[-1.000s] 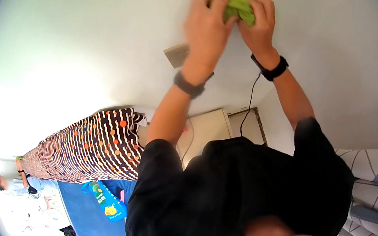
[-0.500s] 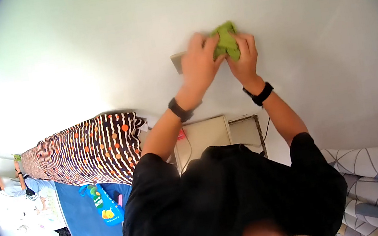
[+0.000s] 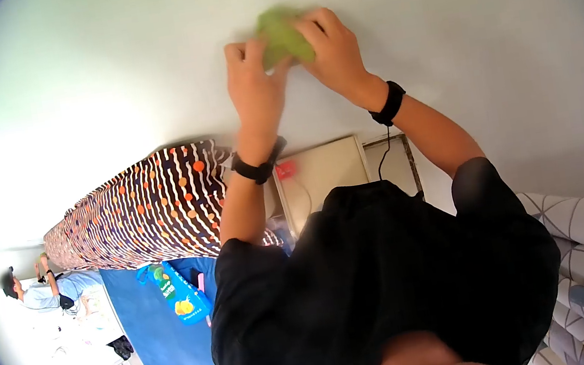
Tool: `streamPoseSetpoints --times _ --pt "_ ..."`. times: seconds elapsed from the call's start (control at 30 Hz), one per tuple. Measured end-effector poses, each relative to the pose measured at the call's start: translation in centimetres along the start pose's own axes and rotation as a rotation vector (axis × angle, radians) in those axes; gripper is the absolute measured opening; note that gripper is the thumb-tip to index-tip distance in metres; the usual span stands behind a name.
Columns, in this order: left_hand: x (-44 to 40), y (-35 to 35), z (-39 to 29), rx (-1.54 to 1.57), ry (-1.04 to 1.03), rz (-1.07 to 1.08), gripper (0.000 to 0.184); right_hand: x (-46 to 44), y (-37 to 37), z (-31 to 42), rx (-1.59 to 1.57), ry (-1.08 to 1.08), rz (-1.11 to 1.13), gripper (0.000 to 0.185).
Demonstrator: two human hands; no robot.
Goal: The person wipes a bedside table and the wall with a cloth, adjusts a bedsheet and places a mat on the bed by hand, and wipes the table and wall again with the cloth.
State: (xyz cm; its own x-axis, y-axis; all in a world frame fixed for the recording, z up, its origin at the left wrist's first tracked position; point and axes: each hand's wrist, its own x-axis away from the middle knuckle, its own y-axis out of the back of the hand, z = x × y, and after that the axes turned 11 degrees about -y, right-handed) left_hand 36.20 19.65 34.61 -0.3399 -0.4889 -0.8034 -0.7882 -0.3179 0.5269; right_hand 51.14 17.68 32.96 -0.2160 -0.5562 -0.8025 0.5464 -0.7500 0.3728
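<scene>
A green cloth (image 3: 284,37), bunched and a little blurred, is pressed to the pale wall (image 3: 432,13) between my two hands. My right hand (image 3: 334,49) grips its right side with bent fingers. At the cloth's lower left edge, my left hand (image 3: 254,87) has its fingers curled and thumb against the fabric. Both wrists wear black bands.
Left of me stands something under a striped, dotted cover (image 3: 154,209). Below it, a blue surface (image 3: 159,350) bears a blue bag (image 3: 181,295). Patterned bedding (image 3: 583,238) is at right, a cream panel (image 3: 325,178) below my hands. Another person (image 3: 46,292) works far left.
Both hands and the green cloth have moved left and up along the wall. A small grey plate that showed beside my left hand is out of sight now.
</scene>
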Motion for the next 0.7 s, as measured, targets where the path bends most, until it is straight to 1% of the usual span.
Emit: streamPoseSetpoints --times 0.17,0.27,0.3,0.4,0.5,0.6,0.63,0.7 --pt "2.4 -2.0 -0.6 0.003 -0.028 -0.085 0.053 2.3 -1.4 -1.5 -0.130 -0.011 -0.117 0.042" --pt "3.5 -3.2 -0.1 -0.035 -0.085 -0.101 0.053 3.8 -2.1 -3.0 -0.105 0.005 -0.126 0.041" --pt "4.3 -3.8 0.3 -0.047 -0.112 -0.092 0.053 4.8 -2.3 -3.8 -0.087 -0.016 -0.078 0.040" --pt "8.5 -6.5 1.4 0.054 0.063 0.068 0.050 9.0 -2.8 -6.3 -0.018 -0.075 0.051 0.038" --pt "10.6 -8.7 0.9 0.053 0.145 0.152 0.047 11.9 -2.3 -7.7 0.034 -0.138 0.115 0.038" --pt "11.2 -9.2 -0.3 0.103 0.162 0.268 0.045 13.0 -0.2 -7.7 0.039 -0.267 0.165 0.041" --pt "11.6 -9.3 -1.1 0.148 0.115 0.271 0.041 13.9 1.3 -7.4 0.029 -0.340 0.207 0.042" --pt "13.3 -9.8 -3.2 0.234 0.112 0.386 0.039 16.5 4.5 -7.5 0.007 -0.461 0.268 0.046"
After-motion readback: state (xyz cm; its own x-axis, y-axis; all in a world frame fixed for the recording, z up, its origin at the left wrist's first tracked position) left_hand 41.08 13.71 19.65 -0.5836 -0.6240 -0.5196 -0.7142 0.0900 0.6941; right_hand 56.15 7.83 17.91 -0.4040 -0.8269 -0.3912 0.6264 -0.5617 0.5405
